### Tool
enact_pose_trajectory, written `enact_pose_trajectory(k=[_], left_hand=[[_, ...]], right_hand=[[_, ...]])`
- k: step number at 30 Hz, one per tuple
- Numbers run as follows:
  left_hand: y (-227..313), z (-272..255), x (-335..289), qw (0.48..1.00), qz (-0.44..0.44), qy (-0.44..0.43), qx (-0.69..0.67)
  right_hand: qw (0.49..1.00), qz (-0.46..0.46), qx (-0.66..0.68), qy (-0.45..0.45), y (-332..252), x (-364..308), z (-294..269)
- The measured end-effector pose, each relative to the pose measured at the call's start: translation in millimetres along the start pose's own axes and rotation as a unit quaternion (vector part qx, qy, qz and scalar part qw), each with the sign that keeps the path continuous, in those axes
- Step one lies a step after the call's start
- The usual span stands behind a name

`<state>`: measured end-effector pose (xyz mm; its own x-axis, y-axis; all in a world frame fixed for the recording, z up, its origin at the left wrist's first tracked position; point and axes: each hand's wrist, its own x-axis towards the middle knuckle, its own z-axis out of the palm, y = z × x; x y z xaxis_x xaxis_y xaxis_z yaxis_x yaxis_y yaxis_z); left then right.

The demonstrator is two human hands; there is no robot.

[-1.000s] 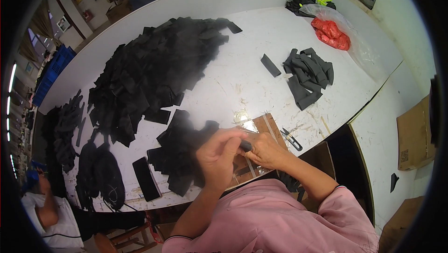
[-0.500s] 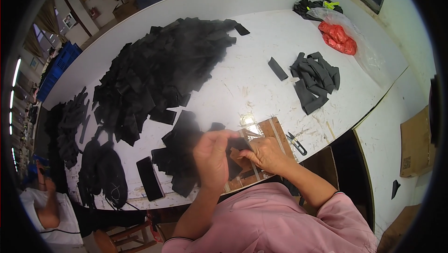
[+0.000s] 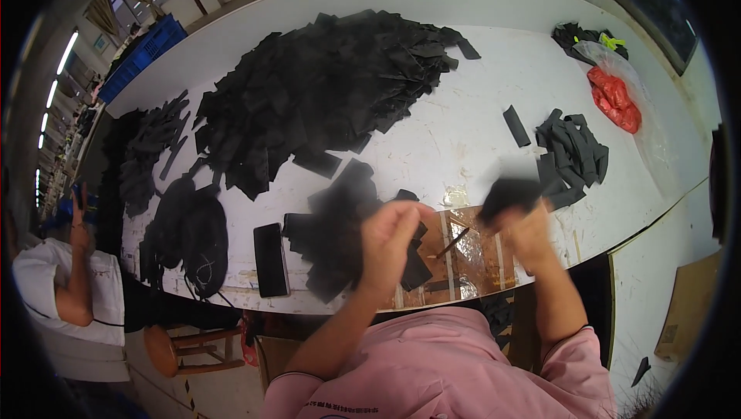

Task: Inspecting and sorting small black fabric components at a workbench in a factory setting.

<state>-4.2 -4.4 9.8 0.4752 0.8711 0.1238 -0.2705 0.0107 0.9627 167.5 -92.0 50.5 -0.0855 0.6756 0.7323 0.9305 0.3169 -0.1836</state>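
My right hand point(image 3: 527, 237) is lifted over the right edge of a brown board point(image 3: 485, 268) with pale tape strips. It grips a black fabric piece point(image 3: 509, 196), smeared by motion. My left hand point(image 3: 386, 245) is closed, thumb and fingertips pressed together, beside a loose heap of black fabric pieces point(image 3: 328, 226); whether anything is between them is hidden. A thin dark stick-like tool point(image 3: 453, 243) lies across the board. Farther right, a small pile of dark grey folded strips point(image 3: 573, 149) lies beyond my right hand, with a single strip point(image 3: 516, 125) apart from it.
A large mound of black fabric pieces point(image 3: 309, 94) covers the table's far left. Nearer are a black bag-like bundle point(image 3: 204, 241) and a dark phone-like slab point(image 3: 270, 261). A red plastic bundle point(image 3: 614, 100) sits far right. Another person point(image 3: 73, 288) is at the left beside a wooden stool point(image 3: 166, 351).
My right hand has moved away from my left, rightward, carrying the black fabric piece. More of the board and the dark tool now show. The whole view has shifted.
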Motion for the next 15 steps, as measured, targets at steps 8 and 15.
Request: enact_pose_trajectory(k=[8,15], left_hand=[[-83,-162,105,0.872,-0.036,0.256,0.417],[-81,-174,150,0.74,-0.174,0.259,0.596]], right_hand=[[0.723,0.595,0.31,0.166,92,-64,21],[0.885,0.463,0.038,0.042,49,-163,68]])
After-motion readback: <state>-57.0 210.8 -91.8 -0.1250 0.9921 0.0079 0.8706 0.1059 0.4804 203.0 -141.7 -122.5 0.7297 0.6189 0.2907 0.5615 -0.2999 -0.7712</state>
